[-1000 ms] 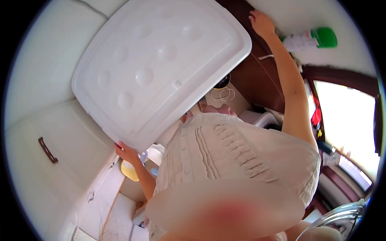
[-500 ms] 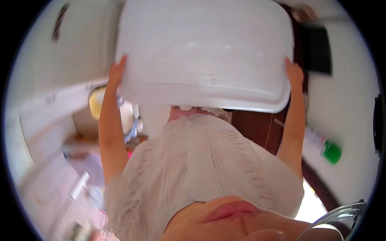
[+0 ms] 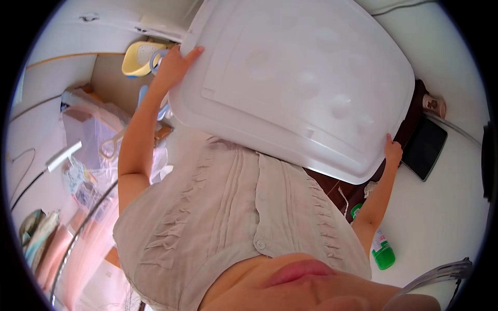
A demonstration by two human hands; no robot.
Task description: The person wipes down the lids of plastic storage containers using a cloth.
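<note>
A large white plastic lid (image 3: 290, 78), like that of a storage box, fills the upper middle of the head view. It has rounded corners, a raised rim and shallow round dents. Whether a box sits beneath it is hidden. My left hand (image 3: 174, 67) grips its left edge, thumb on top and the other fingers mostly hidden. On the right edge, near the front corner, my right hand (image 3: 393, 150) holds on, its fingers partly out of sight. The lid slants down toward the right in view and is close to my torso.
At right, a white surface carries a black tablet (image 3: 425, 147), a green-capped bottle (image 3: 384, 255) and a small patterned cup (image 3: 433, 106). Dark brown wood (image 3: 329, 189) shows below the lid. A yellow basin (image 3: 139, 58) and clear plastic bags (image 3: 96, 124) are at left.
The lid has turned clockwise in view, its right end now lower. Both hands keep their hold; the left appears higher, the right lower. The surroundings have shifted as the head view turned.
</note>
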